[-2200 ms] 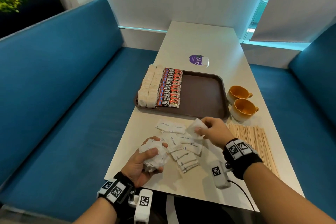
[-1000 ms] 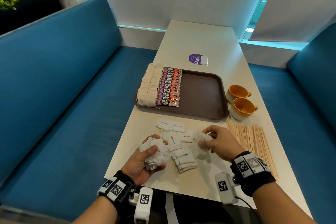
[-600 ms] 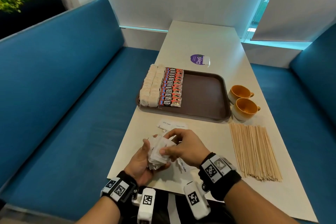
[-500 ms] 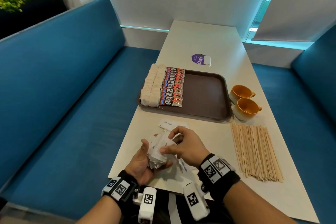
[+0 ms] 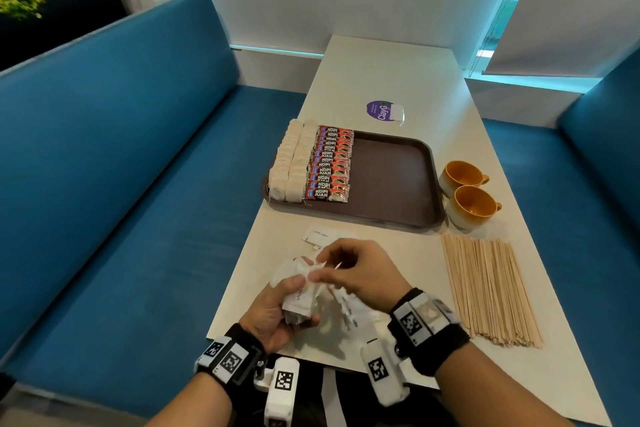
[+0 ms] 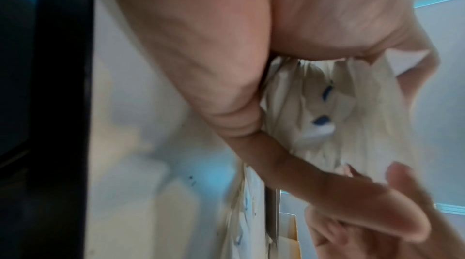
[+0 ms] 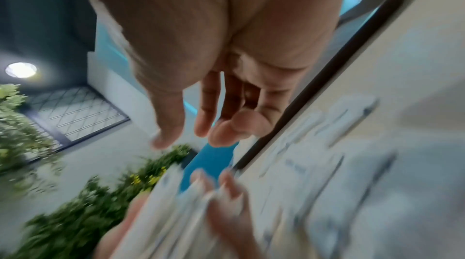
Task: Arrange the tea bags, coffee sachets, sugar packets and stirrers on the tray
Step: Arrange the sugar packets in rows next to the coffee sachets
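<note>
Left hand (image 5: 273,314) grips sugar packets (image 5: 299,291); right hand (image 5: 360,274) touches them.

Black wristbands (image 5: 429,333) carry white square-coded tags (image 5: 285,381).

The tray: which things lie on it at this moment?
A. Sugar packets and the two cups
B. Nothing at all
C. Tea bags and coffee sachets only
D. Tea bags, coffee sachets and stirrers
C: on the tray lie only tea bags and coffee sachets; the stirrers lie on the table and the left hand grips the sugar packets.
</note>
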Demonstrator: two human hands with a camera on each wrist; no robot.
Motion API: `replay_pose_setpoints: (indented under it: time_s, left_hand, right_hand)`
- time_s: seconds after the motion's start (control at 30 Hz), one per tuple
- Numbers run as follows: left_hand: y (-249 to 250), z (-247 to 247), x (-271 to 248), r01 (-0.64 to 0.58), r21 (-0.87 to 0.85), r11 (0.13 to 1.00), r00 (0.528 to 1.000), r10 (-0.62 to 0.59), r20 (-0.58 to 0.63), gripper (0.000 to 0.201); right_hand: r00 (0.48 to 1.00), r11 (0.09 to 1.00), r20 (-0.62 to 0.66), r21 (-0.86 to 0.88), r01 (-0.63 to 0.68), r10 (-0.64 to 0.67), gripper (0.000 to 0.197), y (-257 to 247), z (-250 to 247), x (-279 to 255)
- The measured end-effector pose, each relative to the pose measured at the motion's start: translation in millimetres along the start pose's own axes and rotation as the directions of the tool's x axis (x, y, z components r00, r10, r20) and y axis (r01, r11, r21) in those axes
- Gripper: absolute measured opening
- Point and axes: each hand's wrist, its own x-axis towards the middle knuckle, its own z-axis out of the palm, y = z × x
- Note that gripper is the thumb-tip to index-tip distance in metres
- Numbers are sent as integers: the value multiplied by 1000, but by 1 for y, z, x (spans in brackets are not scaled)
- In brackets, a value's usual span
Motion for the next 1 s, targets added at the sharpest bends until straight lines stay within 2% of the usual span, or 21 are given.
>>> replay_pose_setpoints:
  time_s: [0.07, 0.13, 0.17, 0.2, 0.27, 0.33, 0.37, 0.43, 0.57, 0.63, 0.73, 0.9, 0.97, 1.0]
  left_hand:
    - [0, -2, 0, 2, -34, 999, 1000, -1, 14, 70]
    - [1, -4, 1, 6, -30, 1000, 1000, -5, 16, 60]
    - [2, -4, 1, 5, -16, 1000, 1000, -5, 17, 58]
    - [2, -4, 1, 5, -4, 1000, 1000, -4, 17, 57]
    - [2, -4, 1, 11, 12, 1000, 1000, -11, 9, 59]
    - [2, -5, 2, 14, 29, 999, 1000, -13, -4, 58]
    - [1, -7, 3, 14, 34, 999, 1000, -13, -14, 57]
    - [1, -8, 4, 11, 25, 1000, 1000, -11, -28, 55]
    - [1, -7, 3, 7, 27, 1000, 1000, -7, -8, 55]
    - [2, -4, 2, 16, 15, 1000, 1000, -16, -2, 57]
    - [3, -2, 1, 27, 5, 1000, 1000, -27, -5, 58]
    - [3, -2, 1, 14, -7, 1000, 1000, -14, -3, 59]
    - [3, 0, 0, 8, -12, 1000, 1000, -8, 5, 59]
    - [3, 1, 0, 6, -11, 1000, 1000, -6, 6, 60]
  right_hand:
    - [990, 997, -140, -75, -35, 24, 19, 6, -20, 12]
    - [960, 960, -279, -260, -103, 28, 11, 18, -45, 24]
    - [953, 926, -300, -347, -148, 40, 9, 23, -55, 30]
    - [955, 884, -288, -425, -192, 69, 13, 29, -63, 35]
    - [969, 792, -205, -563, -235, 141, 34, 41, -69, 42]
    - [977, 712, -118, -669, -212, 180, 57, 50, -65, 44]
    - [978, 692, -94, -695, -198, 185, 63, 53, -62, 44]
    - [980, 704, -95, -684, -192, 175, 58, 56, -56, 42]
    - [981, 719, -121, -668, -194, 153, 27, 57, -54, 39]
    - [985, 716, -103, -677, -170, 136, 21, 57, -53, 37]
    - [992, 698, -67, -705, -123, 107, 19, 54, -53, 31]
    - [983, 636, -53, -756, -155, 177, 15, 46, -67, 24]
    - [986, 641, -51, -754, -143, 159, 21, 46, -71, 23]
    - [988, 652, -33, -748, -125, 150, 30, 47, -72, 23]
